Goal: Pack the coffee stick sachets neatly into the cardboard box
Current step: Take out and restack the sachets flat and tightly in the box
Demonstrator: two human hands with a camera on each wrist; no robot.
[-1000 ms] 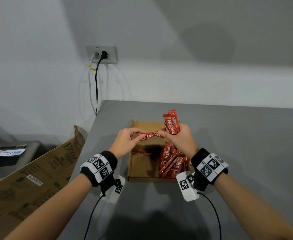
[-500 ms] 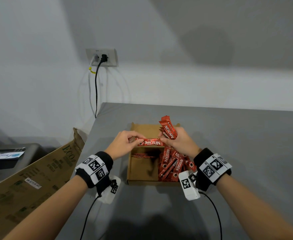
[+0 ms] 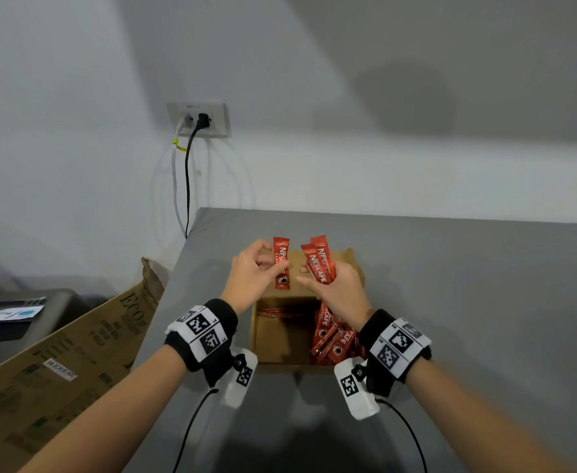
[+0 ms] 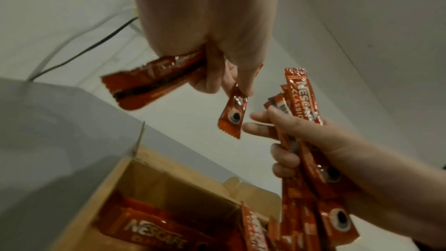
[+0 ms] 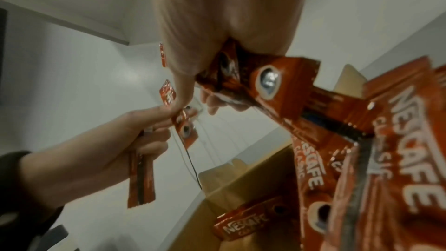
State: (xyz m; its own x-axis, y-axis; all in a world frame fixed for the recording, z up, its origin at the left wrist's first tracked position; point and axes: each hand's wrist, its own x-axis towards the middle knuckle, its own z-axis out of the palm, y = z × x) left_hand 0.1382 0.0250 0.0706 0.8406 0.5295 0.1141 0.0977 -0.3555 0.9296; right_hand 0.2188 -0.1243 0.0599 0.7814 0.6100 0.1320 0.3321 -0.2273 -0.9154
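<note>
Over the open cardboard box (image 3: 282,343) my left hand (image 3: 270,268) pinches one red coffee sachet (image 3: 282,262) upright. The left wrist view shows that pinched sachet (image 4: 233,115) and a second sachet (image 4: 154,85) tucked in the same palm. My right hand (image 3: 309,276) grips a bunch of sachets (image 3: 319,264) standing up, its index finger and thumb stretched toward the left one, a small gap apart. Several sachets (image 3: 331,339) lie heaped in the box's right half. A flat sachet (image 3: 275,314) lies at its left back. In the right wrist view the bunch (image 5: 272,83) fills the right side.
The box stands on a grey table (image 3: 467,302) near its left edge. A large brown carton (image 3: 75,353) leans below that edge. A wall socket (image 3: 198,119) with cables hangs behind. A dark unit with a white tube (image 3: 10,314) sits far left.
Both hands held one sachet level between them. Now the left hand alone holds it, turned upright, and the right fingers have let go. Both hands rose slightly.
</note>
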